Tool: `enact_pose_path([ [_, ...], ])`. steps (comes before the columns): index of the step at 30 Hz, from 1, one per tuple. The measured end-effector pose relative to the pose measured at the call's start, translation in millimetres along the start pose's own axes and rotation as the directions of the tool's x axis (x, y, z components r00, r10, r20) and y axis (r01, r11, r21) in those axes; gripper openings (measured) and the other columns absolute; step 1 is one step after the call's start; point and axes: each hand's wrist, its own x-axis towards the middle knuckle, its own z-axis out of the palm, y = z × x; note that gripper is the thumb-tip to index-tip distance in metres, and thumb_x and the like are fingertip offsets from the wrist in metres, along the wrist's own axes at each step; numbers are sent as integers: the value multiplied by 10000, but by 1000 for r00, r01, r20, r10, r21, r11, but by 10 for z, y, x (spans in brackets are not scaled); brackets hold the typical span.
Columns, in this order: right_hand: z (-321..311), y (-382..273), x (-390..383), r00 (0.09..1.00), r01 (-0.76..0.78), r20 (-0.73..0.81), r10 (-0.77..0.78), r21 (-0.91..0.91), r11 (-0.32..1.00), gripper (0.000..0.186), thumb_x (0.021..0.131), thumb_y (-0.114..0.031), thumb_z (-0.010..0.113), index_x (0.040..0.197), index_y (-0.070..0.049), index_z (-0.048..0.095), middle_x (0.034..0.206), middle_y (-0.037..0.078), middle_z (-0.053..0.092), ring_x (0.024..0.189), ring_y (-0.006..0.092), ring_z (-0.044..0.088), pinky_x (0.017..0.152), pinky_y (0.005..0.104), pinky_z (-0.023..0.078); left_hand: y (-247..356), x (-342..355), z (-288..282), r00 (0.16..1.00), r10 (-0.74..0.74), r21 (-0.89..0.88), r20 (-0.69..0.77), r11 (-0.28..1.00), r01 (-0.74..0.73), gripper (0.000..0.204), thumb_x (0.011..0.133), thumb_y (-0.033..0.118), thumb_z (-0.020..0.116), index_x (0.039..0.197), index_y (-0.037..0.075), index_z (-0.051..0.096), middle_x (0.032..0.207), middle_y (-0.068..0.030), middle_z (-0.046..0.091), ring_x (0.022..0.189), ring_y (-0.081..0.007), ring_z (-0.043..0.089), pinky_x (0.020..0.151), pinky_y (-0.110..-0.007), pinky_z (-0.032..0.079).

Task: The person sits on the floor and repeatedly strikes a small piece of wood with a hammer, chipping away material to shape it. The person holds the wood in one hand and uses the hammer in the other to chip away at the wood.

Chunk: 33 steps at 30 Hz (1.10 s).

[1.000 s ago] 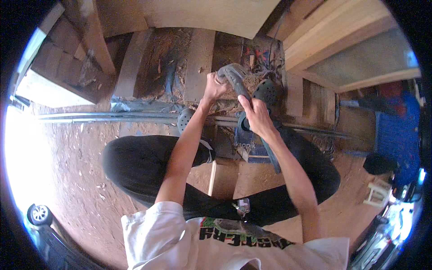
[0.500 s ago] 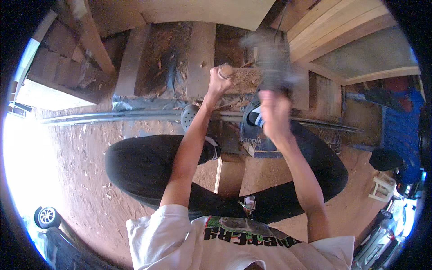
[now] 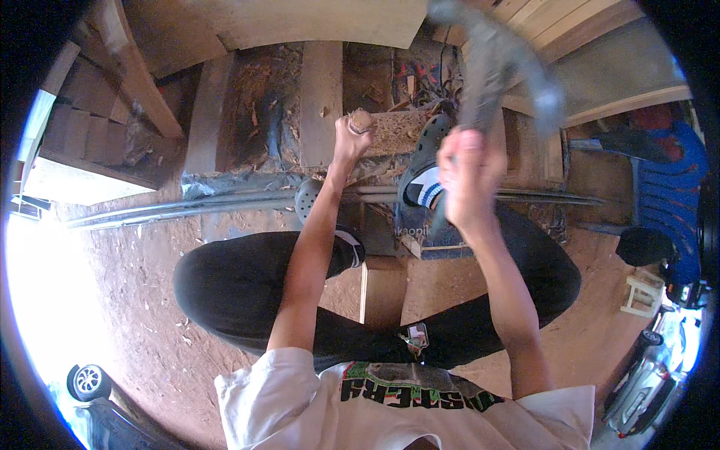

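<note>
My right hand (image 3: 469, 172) is closed on a dark hammer-like tool (image 3: 491, 82), whose curved head is motion-blurred and raised toward the upper right. My left hand (image 3: 352, 146) is closed round an upright piece with a round pale wooden top (image 3: 361, 121). Beside the left hand lies a rough, speckled wooden piece (image 3: 401, 133) among chips and planks (image 3: 321, 105). My dark perforated clog (image 3: 420, 161) is just behind the right hand, and the other clog (image 3: 306, 201) is below the left hand.
Long metal bars (image 3: 150, 211) cross the dirt floor (image 3: 135, 292). Plywood (image 3: 315, 22) and timber frames (image 3: 570, 37) stand ahead. At right are a blue chair (image 3: 667, 195), a white stool (image 3: 639, 292) and a vehicle (image 3: 641, 382); another vehicle (image 3: 97, 405) is at lower left.
The tool in my right hand has swung from beside my left hand up and rightward, my right hand moving right with it. My left hand stays closed in about the same place.
</note>
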Motion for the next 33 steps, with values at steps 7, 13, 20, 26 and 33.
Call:
enact_pose_path([
  [7,177,841,-121,951,-104,218,218,-439,892,521,970,-497,468,716,-42,484,583,1,418,511,117,399,483,334,351,60,31,-54,973,228,-190,36,957,-218,163,729,125,695,840,9,666,699,-12,628,656,-74,535,611,-298,473],
  [13,30,251,-312,941,-243,184,283,-213,946,435,978,-460,483,811,-59,487,606,-30,424,504,50,384,433,248,310,-211,135,-42,959,282,-90,23,956,-279,130,738,113,694,738,-2,633,650,-35,624,598,-106,564,558,-328,462],
  [20,33,134,-61,995,101,20,-101,-11,995,412,988,-438,466,775,-87,498,586,-53,393,491,42,351,427,233,287,-203,114,14,934,353,93,-60,933,-347,132,738,135,692,708,15,647,632,-114,655,515,-171,587,512,-351,459],
  [26,190,777,-67,945,-72,229,232,-548,833,596,942,-520,487,819,53,593,690,237,584,665,369,578,653,470,441,-97,33,-11,893,447,125,-48,890,-438,232,710,246,661,877,92,712,774,-113,678,854,-282,637,871,-487,380],
  [33,-115,-292,-105,973,-173,141,185,-96,980,495,968,-531,449,776,-82,536,610,-15,453,524,56,436,453,238,325,-267,73,0,909,403,211,-106,903,-375,207,657,246,683,770,73,665,785,-175,616,788,-353,547,873,-432,319],
])
